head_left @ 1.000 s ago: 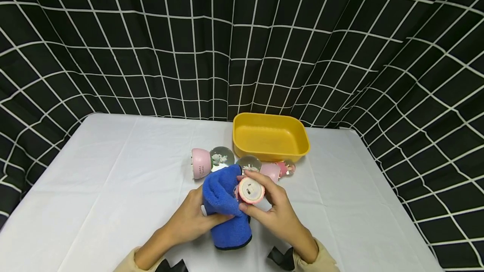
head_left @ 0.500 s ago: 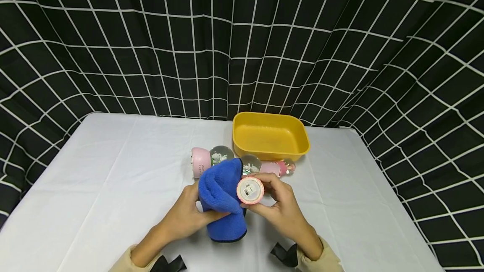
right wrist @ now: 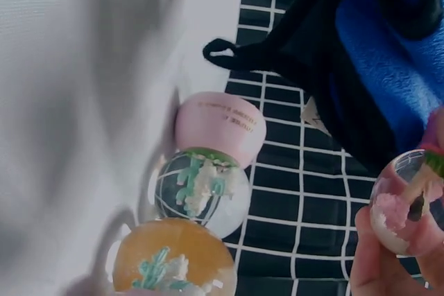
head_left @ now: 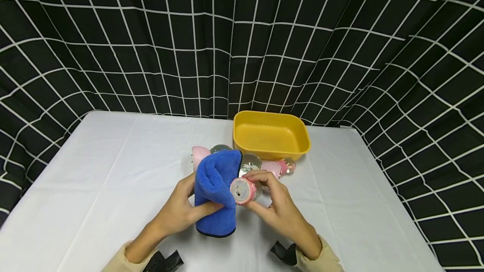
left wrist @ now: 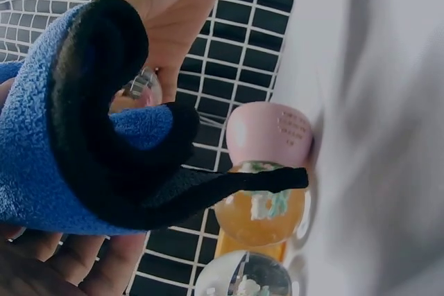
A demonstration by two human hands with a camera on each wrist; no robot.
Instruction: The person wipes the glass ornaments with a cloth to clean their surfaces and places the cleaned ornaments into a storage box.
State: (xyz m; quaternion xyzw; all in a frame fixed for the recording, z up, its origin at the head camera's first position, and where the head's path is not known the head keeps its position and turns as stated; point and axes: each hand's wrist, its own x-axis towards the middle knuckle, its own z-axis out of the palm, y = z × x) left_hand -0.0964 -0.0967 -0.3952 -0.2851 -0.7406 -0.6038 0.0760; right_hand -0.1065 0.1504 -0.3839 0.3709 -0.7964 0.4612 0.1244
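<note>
A white cloth with faint straight creases covers the desk (head_left: 109,188), its far edge meeting a black curtain (head_left: 170,53) patterned with white grid lines, which hangs in folds across the back and wraps both sides. Soft shadows fall on the cloth beneath the hands. Near the far edge sits a yellow plastic basin (head_left: 272,153). In front of it lie a pink-based snow globe (head_left: 199,155) on its side, partly hidden by the towel, a second snow globe (head_left: 271,167), also on its side, and a little ruffled pink globe (head_left: 283,166) at the right end of the row. Above the desk's near middle, the left hand (head_left: 185,211) grips a folded blue towel (head_left: 215,196) with black edging, thumb across its front. The right hand (head_left: 277,200) pinches a small snow globe (head_left: 243,191) between thumb and fingers, its pale underside turned towards the head camera, just beside the towel; whether they touch is unclear.
</note>
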